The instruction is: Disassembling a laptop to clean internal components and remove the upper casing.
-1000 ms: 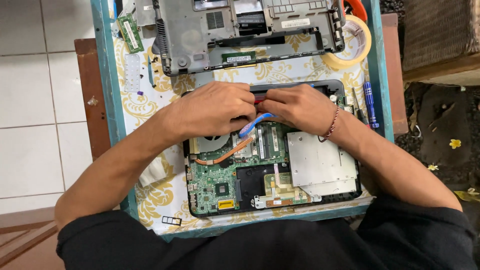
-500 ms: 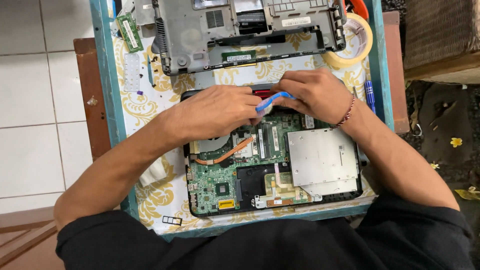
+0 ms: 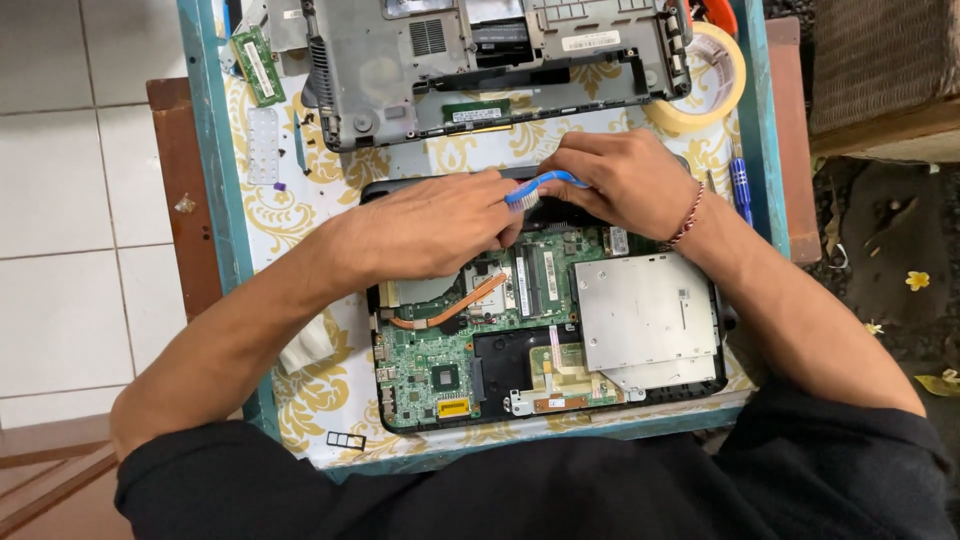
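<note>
Opened laptop base lies flat on the surface, near the front edge, green motherboard exposed. Silver optical drive sits in its bay on the right side; copper heat pipe runs diagonally toward the upper left of the board.

Right hand is closed around a blue-handled brush, pinching the handle between thumb and fingers, with the bristle end pointing left and down near the back edge of the board. Left hand rests flat on the upper part of the base, fingers loosely together and curled over the rim, just touching the brush head area. It appears to steady the chassis rather than grip anything.

Step in hand, by my reading: brushing dust off the board along its rear edge, near the memory slots.

The next stroke likely calls for a light touch, bristles only, with the left hand holding the base steady.

Further back: detached grey bottom cover, a loose memory stick at its left, a roll of tape at the right, and a blue screwdriver beside the right wrist.
</note>
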